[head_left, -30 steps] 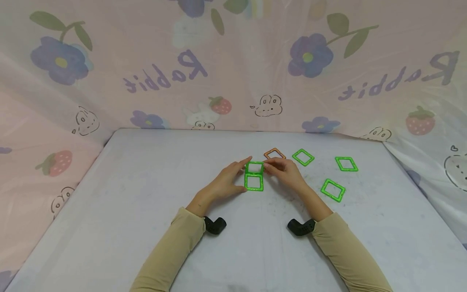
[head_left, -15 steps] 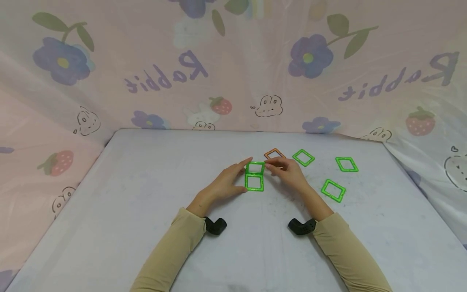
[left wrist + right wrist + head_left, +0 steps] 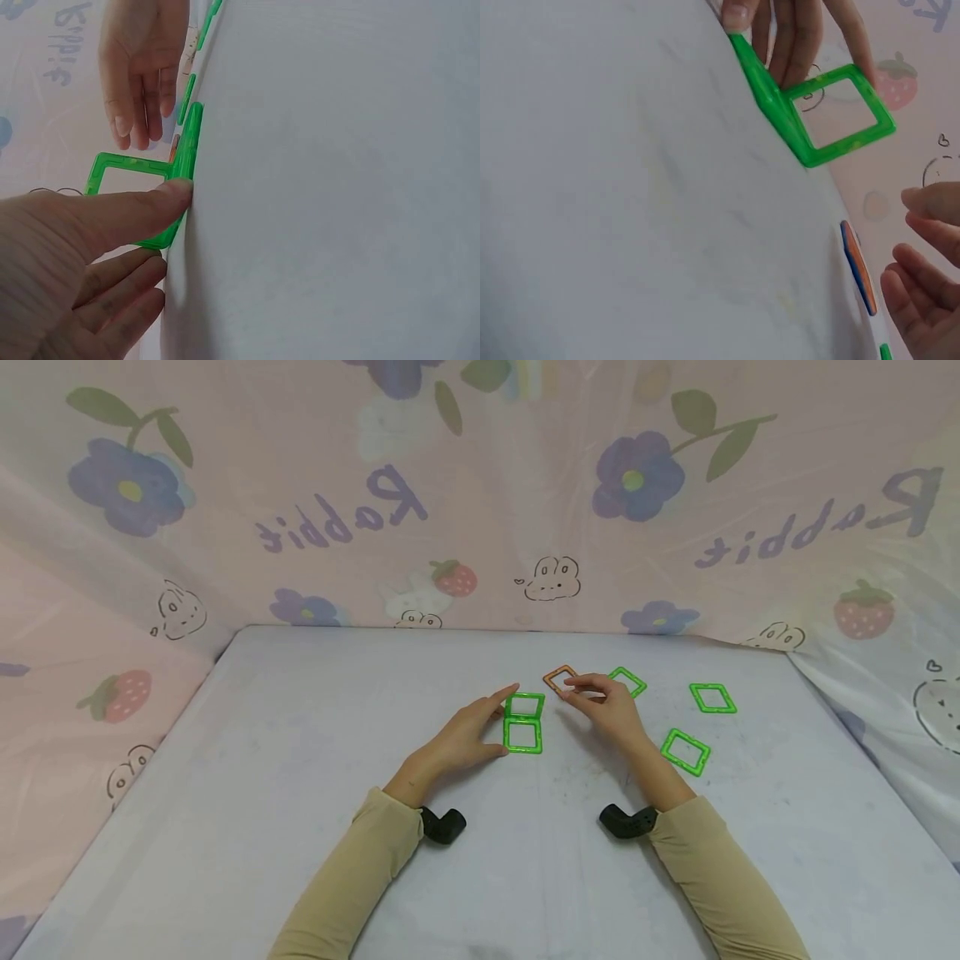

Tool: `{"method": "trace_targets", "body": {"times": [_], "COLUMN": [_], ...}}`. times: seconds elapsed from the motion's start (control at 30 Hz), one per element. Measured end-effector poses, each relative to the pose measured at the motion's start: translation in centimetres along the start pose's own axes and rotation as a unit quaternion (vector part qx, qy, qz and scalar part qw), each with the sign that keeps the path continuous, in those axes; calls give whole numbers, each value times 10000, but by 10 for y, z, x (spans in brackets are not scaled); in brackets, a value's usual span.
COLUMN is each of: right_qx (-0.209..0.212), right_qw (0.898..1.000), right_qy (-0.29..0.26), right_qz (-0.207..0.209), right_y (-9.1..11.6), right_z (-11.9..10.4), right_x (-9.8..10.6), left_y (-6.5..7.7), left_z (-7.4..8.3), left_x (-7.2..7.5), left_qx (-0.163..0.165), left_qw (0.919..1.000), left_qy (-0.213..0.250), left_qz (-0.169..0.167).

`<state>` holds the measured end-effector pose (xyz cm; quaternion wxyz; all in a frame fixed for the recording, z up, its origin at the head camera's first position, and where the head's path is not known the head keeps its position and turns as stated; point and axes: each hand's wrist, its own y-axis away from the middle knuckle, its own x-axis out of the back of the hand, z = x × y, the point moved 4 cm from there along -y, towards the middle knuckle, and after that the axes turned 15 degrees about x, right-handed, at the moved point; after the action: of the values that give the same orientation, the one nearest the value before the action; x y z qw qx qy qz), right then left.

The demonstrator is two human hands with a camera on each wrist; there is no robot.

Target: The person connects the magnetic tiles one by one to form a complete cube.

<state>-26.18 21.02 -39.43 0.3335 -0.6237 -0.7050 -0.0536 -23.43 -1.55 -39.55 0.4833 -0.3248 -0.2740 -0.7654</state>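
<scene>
Two green square magnetic tiles meet along one edge in the middle of the table. One, the flat tile (image 3: 522, 750), lies on the surface; the other, a raised tile (image 3: 525, 695), stands up from its far edge. My left hand (image 3: 468, 735) holds the pair from the left: its thumb (image 3: 154, 206) presses the flat tile's near corner, and the index finger reaches up along the raised tile. My right hand (image 3: 611, 706) is off to the right, fingers bent loosely around nothing, its fingertips overlapping an orange tile (image 3: 553, 672). Blue shows along that tile's side (image 3: 859, 268) in the right wrist view.
Behind the right hand a green tile (image 3: 635, 677) is partly covered. Two more lie to the right, a far tile (image 3: 720, 711) and a nearer tile (image 3: 679, 766). A printed cloth (image 3: 480, 510) hangs behind the table. Black cameras (image 3: 444, 825) sit at both wrists.
My right hand has let go of the raised tile's right edge and moved right to the orange tile. The left hand and the joined tiles stay in place.
</scene>
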Motion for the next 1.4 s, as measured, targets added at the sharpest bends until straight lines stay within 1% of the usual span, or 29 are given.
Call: {"method": "trace_targets", "body": {"times": [0.13,0.37,0.5,0.63,0.8,0.93,1.17,1.27,1.4], "right_qx": [-56,-383,-482,-607,-669,-805,-1284,-1395,-1407], "right_qw": [9999,9991,9986,9973,9958,9930,9837,9811,9807], "right_qy": [-6,-75,23,114,40,42,142,141,153], "right_qz": [85,166,238,386,623,862,1248,1330,1349], "right_y": [2,4,5,6,8,9,10,10,10], "right_z": [2,12,16,21,28,32,37,37,36], "right_x": [8,17,21,26,30,33,35,36,36], "left_y": [0,0,0,0,-1,-1,0,0,0], "left_z": [1,1,0,0,0,1,1,1,0], "left_x": [0,-1,-2,-2,-2,-1,-1,-1,-1], "left_qx": [16,98,199,253,222,157,156,178,167], "left_qw": [10000,9999,9997,9996,9997,9997,9997,9997,9997], "left_qy": [-44,-122,-138,-125,-122,-169,-142,-142,-123], "left_qz": [-8,-37,-56,-60,-52,-52,-84,-104,-85]}}
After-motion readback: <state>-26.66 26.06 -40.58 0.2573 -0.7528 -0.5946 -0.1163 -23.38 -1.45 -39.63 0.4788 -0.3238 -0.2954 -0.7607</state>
